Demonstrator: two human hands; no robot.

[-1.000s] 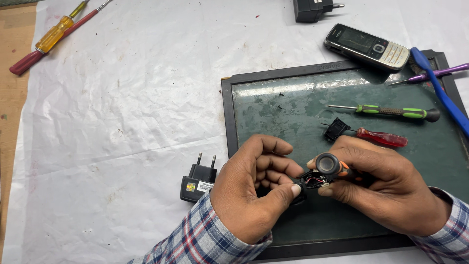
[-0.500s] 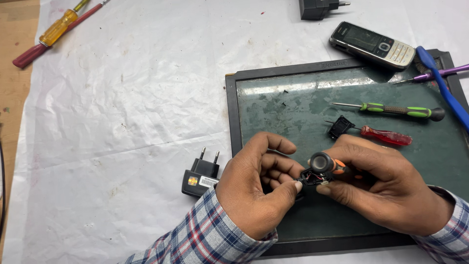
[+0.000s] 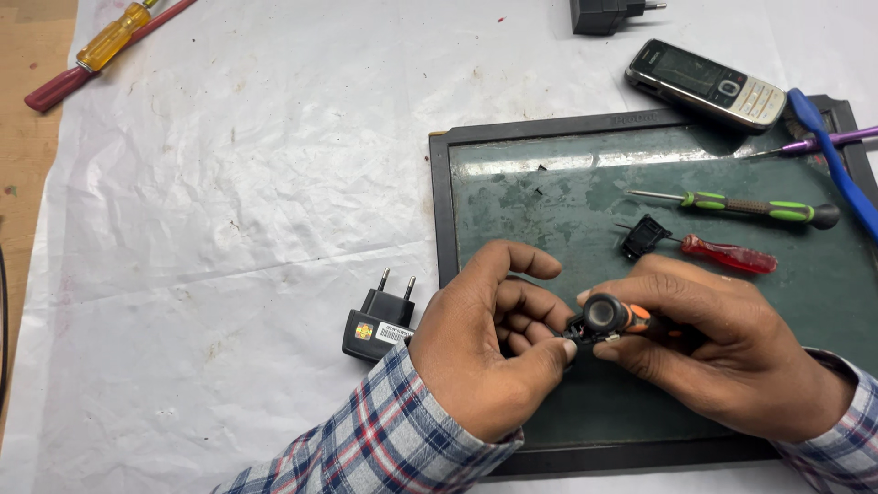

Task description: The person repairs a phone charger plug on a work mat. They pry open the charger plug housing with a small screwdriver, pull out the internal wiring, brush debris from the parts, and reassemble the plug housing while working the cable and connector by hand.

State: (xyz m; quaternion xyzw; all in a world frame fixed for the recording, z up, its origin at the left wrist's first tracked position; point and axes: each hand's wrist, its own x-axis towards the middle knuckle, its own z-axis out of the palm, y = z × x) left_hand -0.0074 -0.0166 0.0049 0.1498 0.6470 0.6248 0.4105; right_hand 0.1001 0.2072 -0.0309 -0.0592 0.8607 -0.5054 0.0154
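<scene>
head: hands pinch orange-black screwdriver.

Crinkled white paper sheet covers the table; the green mat looks scuffed, faintly glossy.

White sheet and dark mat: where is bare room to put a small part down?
Free: the white sheet between the yellow screwdriver and the black plug adapter; the mat's upper left. Crowded: the mat's right side, with screwdrivers and both hands.

Wooden table under white sheet (creased, spotted).
</scene>
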